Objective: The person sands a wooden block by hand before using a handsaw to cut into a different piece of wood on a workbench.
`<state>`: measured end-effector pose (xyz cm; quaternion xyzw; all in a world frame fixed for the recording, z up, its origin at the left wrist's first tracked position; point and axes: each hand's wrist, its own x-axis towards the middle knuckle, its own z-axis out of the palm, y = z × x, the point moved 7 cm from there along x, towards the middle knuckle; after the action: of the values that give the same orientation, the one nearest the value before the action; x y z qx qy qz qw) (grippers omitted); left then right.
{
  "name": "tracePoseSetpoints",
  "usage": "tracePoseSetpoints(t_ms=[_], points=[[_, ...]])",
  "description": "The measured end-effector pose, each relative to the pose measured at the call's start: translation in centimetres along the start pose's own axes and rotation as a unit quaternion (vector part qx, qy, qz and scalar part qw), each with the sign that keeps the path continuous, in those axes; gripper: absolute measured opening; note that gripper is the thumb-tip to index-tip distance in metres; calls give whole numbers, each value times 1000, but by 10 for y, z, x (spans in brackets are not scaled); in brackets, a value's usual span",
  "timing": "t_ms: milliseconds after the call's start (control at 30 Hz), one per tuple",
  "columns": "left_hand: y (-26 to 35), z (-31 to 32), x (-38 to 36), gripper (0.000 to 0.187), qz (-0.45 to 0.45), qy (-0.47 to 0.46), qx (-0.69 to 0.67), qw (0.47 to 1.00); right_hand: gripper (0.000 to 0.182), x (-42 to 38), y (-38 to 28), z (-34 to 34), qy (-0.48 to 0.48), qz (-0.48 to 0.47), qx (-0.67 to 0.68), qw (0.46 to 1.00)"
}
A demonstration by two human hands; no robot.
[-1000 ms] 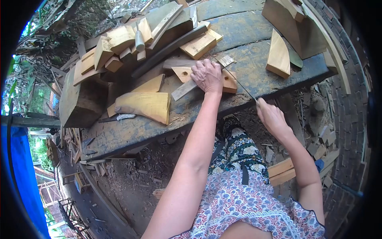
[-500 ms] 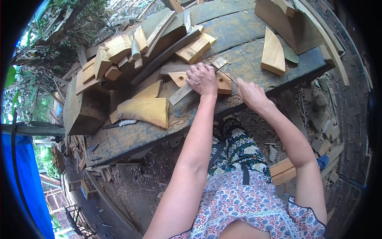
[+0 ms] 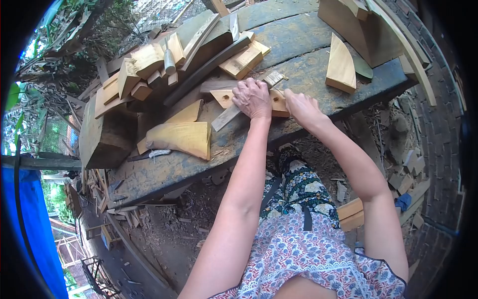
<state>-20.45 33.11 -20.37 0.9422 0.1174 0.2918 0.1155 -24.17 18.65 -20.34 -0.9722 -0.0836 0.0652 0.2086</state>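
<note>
My left hand (image 3: 251, 98) is closed over a grey wooden strip (image 3: 225, 119) and presses it onto a pale wooden block (image 3: 280, 103), in which two round holes show. The strip crosses the block at a slant, and its far end sticks out past my fingers. Just right of it, my right hand (image 3: 302, 107) is closed around the near end of a thin rod-like tool (image 3: 279, 90). That tool runs along the far side of my left hand, beside the strip. Its handle is hidden in my fingers.
Cut wooden pieces (image 3: 149, 61) are heaped at the bench's left back, with a chisel-like tool (image 3: 169, 61) on them. A curved piece (image 3: 180, 138) lies left, a pointed block (image 3: 341, 65) right. The worn bench (image 3: 294, 40) has a front edge near my legs.
My right hand has moved forward and left, closer to my left hand, and the thin tool has slid with it. My left hand and the strip have stayed in place.
</note>
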Motion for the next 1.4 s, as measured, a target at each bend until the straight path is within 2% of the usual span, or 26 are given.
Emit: tracePoseSetpoints(t_ms=[100, 200, 400, 533, 700, 800, 1033, 1100, 1333, 1400], points=[[2, -1, -1, 24, 1, 3, -6, 1000, 18, -2, -1, -2, -17, 3, -14, 1000], [3, 5, -4, 24, 21, -41, -47, 998, 19, -18, -1, -3, -24, 2, -1, 1000], [2, 3, 0, 21, 7, 17, -38, 999, 18, -5, -11, -9, -23, 21, -58, 998], [5, 3, 4, 22, -11, -12, -50, 999, 17, 19, -7, -6, -9, 9, -64, 998], [6, -1, 2, 24, 38, -32, -100, 994, 18, 18, -8, -6, -14, 10, -54, 998], [7, 2, 3, 23, 24, -33, -66, 997, 19, 5, -12, -13, -37, 10, -56, 998], [6, 6, 3, 26, 7, -28, -64, 998, 24, 8, -5, -8, -24, 27, -36, 999], [6, 7, 3, 24, 3, -25, -58, 998, 25, 17, -4, -9, -13, -9, 14, 1000], [6, 7, 3, 22, -4, -20, -39, 999, 25, 5, -10, -12, -37, 48, -57, 997], [5, 7, 5, 23, -9, -14, -43, 999, 24, -2, 3, -11, -28, 13, 70, 997]])
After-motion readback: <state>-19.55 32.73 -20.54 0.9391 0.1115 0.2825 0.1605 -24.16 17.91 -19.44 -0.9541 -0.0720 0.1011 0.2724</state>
